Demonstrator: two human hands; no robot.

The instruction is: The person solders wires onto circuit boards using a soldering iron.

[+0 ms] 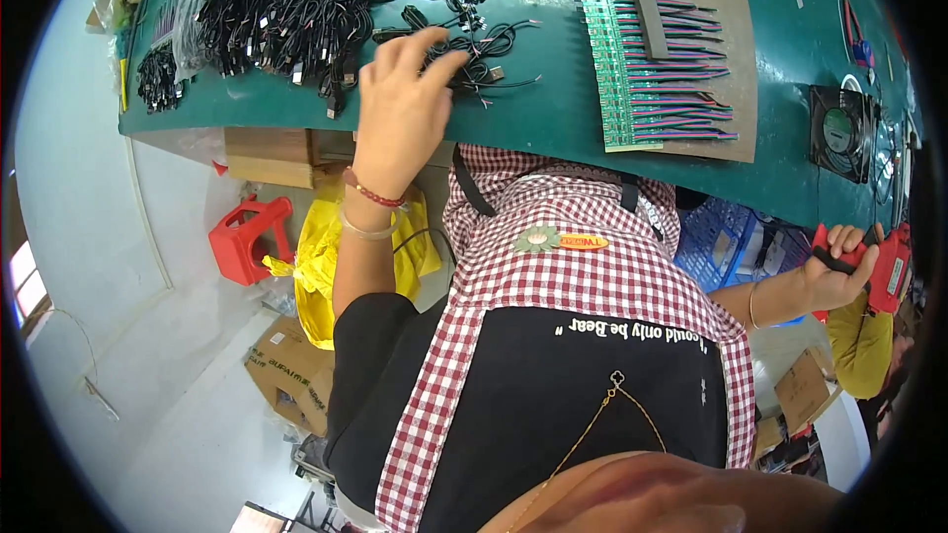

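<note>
Carefully, the left hand (403, 104), fingers spread, should pinch one black cable (484, 59) free, while the right hand (837, 262) grips the red tool (889, 266).

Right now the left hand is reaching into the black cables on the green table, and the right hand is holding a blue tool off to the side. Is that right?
Not quite. The tool in the right hand is red, not blue, as the head view shows. The rest stands: the left hand reaches into the black cables on the green table.
</note>
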